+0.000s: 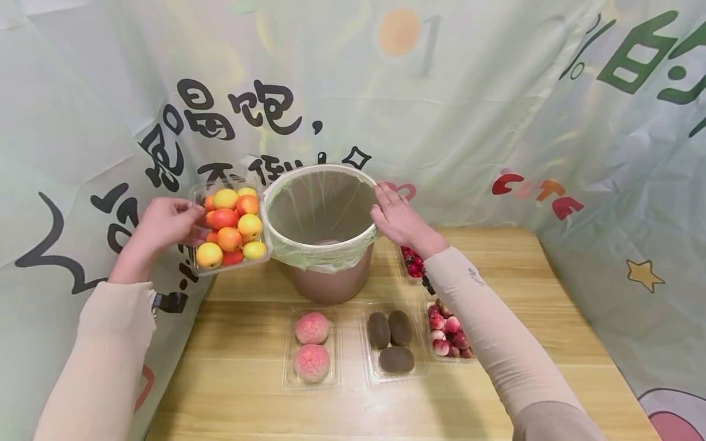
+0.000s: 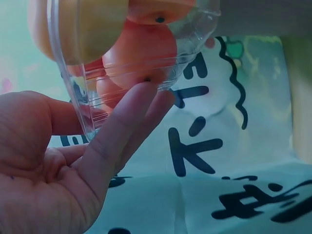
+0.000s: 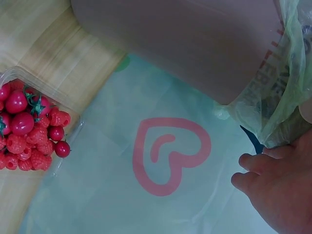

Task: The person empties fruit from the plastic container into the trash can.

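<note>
My left hand (image 1: 173, 222) grips the edge of a clear plastic fruit box (image 1: 228, 226), held up tilted left of the trash can. Small round yellow and orange-red fruits fill it. In the left wrist view, the fingers (image 2: 122, 122) hold the box's (image 2: 73, 102) lower edge from beneath. The brownish-pink trash can (image 1: 331, 282) has a white rim and a pale green liner bag (image 1: 325, 260). At its right side, my right hand (image 1: 402, 214) holds the rim. Up close in the right wrist view, the fingers (image 3: 256, 168) touch the liner (image 3: 273, 117) from outside; the thumb is hidden.
In front of the can lie clear boxes with two pink peaches (image 1: 312, 346), three brown kiwis (image 1: 397, 360) and several red-and-white fruits (image 1: 449, 334). A box of raspberries and cherry tomatoes (image 3: 29, 126) sits right of the can. Printed cloth (image 1: 441, 110) surrounds the wooden table (image 1: 242, 392).
</note>
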Available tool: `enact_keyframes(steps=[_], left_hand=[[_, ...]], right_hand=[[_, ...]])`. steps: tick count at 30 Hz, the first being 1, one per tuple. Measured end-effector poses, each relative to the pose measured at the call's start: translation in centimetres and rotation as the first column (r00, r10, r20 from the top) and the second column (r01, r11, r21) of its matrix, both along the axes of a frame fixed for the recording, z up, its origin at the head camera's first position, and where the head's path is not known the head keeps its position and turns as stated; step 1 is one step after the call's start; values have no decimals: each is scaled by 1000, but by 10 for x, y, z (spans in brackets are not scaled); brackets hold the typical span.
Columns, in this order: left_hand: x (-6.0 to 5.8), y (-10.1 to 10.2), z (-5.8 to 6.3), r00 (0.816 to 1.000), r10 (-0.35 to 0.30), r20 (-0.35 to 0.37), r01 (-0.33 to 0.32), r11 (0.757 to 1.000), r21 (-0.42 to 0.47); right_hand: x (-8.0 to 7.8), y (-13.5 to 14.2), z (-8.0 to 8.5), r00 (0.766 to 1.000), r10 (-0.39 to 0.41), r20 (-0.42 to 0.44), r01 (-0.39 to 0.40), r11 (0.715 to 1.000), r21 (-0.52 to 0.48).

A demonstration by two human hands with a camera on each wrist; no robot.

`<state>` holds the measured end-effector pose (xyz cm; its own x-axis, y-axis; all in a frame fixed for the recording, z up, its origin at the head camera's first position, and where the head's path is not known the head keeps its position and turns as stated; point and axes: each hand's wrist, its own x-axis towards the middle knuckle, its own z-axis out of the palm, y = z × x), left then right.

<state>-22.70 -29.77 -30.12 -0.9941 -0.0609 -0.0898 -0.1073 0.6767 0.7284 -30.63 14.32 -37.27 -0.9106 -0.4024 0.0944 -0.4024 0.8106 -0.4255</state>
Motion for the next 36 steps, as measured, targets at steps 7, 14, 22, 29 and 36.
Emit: enact_keyframes(steps=[7, 14, 22, 29, 36], left_hand=[[-20, 15, 17, 1000, -13, -5, 13, 1000, 18], [-40, 36, 31, 1000, -25, -16, 25, 999, 48], [-60, 64, 37, 999, -24, -38, 29, 988, 153], [-73, 87, 31, 999, 3, -43, 5, 983, 183], [-80, 104, 19, 994, 39, -100, -19, 981, 194]], right_hand=[[0, 0, 0, 1000, 3, 5, -3, 1000, 10], [2, 0, 1, 1000, -2, 4, 2, 1000, 11], [0, 0, 1, 1000, -3, 9, 3, 1000, 16], [-3, 1, 2, 1000, 12, 6, -12, 1000, 22], [-7, 4, 4, 1000, 27, 15, -27, 999, 27]])
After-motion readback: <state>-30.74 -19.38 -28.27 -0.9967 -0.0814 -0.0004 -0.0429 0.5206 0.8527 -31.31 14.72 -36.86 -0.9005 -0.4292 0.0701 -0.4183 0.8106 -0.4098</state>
